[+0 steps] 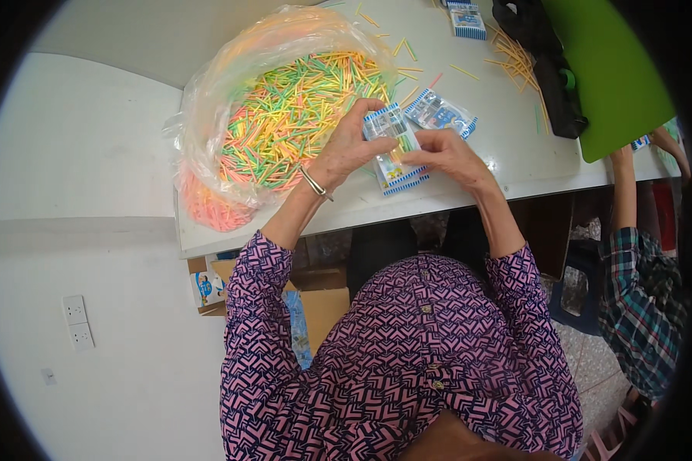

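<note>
A small clear packet (384, 123) with blue-striped ends is held between my hands over the table's front part. My left hand (344, 147) is closed on its left side, fingers behind and thumb in front. My right hand (455, 160) pinches its right side with thumb and forefinger. A few green and yellow sticks show at the packet near my right fingertips; whether they are inside I cannot tell. Another striped packet (404, 187) lies just beneath, and a blue-printed packet (441, 114) lies behind my right hand. Left of my hands, a large clear plastic bag (207, 115) lies open, full of short coloured sticks (300, 115).
Loose sticks (513, 63) lie at the back right, near a striped packet (467, 21). A black object (559, 92) and a green panel (615, 69) stand to the right. Beyond the panel are a co-worker's arms (624, 188). Cardboard boxes (323, 307) sit below the table.
</note>
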{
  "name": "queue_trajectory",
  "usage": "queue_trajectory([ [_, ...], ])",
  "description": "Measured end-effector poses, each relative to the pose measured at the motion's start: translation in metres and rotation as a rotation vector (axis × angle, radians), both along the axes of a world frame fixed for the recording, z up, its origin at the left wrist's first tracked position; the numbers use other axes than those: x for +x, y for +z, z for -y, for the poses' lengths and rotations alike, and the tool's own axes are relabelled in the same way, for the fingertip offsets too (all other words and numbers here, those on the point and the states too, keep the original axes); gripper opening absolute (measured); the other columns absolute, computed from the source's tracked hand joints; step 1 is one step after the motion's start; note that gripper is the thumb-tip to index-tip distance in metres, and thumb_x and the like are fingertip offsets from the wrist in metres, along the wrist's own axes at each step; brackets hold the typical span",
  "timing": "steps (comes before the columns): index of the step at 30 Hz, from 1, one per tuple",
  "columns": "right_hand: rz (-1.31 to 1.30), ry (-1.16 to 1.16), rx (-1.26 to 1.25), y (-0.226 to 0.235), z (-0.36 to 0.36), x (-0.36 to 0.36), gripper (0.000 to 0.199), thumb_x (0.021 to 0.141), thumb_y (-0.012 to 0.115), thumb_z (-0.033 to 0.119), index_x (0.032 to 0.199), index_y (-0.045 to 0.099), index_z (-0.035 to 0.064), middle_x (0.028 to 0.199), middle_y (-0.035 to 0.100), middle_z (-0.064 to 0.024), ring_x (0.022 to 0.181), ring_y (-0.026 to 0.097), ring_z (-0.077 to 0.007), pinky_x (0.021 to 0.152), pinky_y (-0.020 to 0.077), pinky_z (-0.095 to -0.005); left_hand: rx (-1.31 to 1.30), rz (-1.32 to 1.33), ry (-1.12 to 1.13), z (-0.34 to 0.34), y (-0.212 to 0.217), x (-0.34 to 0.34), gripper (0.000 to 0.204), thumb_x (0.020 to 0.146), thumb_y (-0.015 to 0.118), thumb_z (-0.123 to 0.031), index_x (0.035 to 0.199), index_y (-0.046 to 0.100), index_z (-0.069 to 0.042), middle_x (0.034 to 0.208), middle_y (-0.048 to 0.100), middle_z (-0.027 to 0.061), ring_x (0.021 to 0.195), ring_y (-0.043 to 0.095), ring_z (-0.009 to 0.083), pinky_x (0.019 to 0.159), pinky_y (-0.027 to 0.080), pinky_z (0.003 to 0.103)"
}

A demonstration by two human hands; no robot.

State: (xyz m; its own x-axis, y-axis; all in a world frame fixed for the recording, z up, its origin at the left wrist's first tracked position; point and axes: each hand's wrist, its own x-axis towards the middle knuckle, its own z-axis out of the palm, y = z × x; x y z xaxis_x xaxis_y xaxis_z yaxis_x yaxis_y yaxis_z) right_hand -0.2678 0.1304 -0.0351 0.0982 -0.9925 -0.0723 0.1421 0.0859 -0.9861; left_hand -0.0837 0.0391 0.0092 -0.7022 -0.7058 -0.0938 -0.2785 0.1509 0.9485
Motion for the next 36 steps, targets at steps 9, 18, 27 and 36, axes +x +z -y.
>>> queue_trajectory([
  [9,-1.07,-0.636,-0.273,-0.031,0.018,-0.042,0.026,0.074,0.069,0.027,0.086,0.067,0.0041,0.086,0.059,-0.0093,0.088,0.053,-0.0275,0.078,0.0398,-0.038,-0.704,0.3,0.064,0.002,-0.022,0.006,0.06,0.075,0.072,-0.026,0.122,0.044,0.0,0.105,0.055,0.013,0.09,0.056,0.0207,0.074,0.048,0.034],
  [18,-1.049,-0.754,-0.535,-0.016,0.017,-0.036,0.018,0.075,0.067,0.018,0.088,0.067,0.0057,0.089,0.059,-0.0052,0.09,0.052,-0.0244,0.079,0.0368,-0.0363,-0.676,0.134,0.136,0.02,-0.014,-0.034,0.048,0.077,0.071,-0.032,0.111,0.057,-0.002,0.104,0.058,0.011,0.091,0.056,0.0202,0.073,0.048,0.031],
  [27,-0.679,-0.547,-0.52,0.027,0.004,-0.012,0.019,0.076,0.069,0.013,0.09,0.065,0.0013,0.086,0.062,-0.0073,0.076,0.055,-0.0197,0.069,0.0413,-0.0296,-0.268,-0.006,0.079,0.007,-0.006,-0.028,0.016,0.085,0.062,-0.012,0.091,0.066,0.002,0.076,0.066,0.0016,0.07,0.054,0.0042,0.062,0.043,0.021],
  [36,-0.503,-0.295,-0.299,0.021,0.006,-0.004,0.022,0.08,0.065,0.018,0.079,0.062,-0.0035,0.058,0.054,-0.0115,0.05,0.044,-0.0189,0.05,0.0357,-0.0316,-0.524,-0.003,0.137,-0.013,0.002,-0.01,0.013,0.083,0.062,-0.011,0.088,0.067,0.0,0.064,0.061,0.0066,0.058,0.049,0.0059,0.053,0.04,0.023],
])
